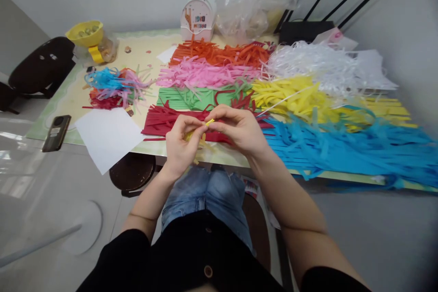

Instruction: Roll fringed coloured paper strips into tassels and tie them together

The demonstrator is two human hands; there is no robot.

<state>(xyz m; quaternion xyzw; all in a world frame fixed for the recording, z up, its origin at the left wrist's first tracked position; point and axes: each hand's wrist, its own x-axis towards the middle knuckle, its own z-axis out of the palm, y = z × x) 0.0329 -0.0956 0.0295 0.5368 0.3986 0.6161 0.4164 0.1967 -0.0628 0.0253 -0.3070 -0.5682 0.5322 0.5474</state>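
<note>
Between the fingertips of both hands is a narrow yellow paper strip (pixel 210 122), pinched over the near edge of the table. My left hand (pixel 183 139) is closed on it, and part of the yellow strip shows below that hand's fingers. From the other side my right hand (pixel 236 128) pinches the strip's end between thumb and forefinger. Just behind the hands lies a pile of dark red strips (pixel 167 121). Beyond it are green strips (pixel 185 98), pink strips (pixel 205 73) and orange strips (pixel 219 54). Yellow strips (pixel 290 96) and blue strips (pixel 342 143) spread out to the right.
White strips (pixel 318 64) heap at the back right. A mixed bundle (pixel 112 84), a white sheet (pixel 107 137) and a phone (pixel 57 133) lie left. A yellow bowl (pixel 85 32), a "Dream Big" box (pixel 197 16) and a plastic bag (pixel 246 18) stand at the back.
</note>
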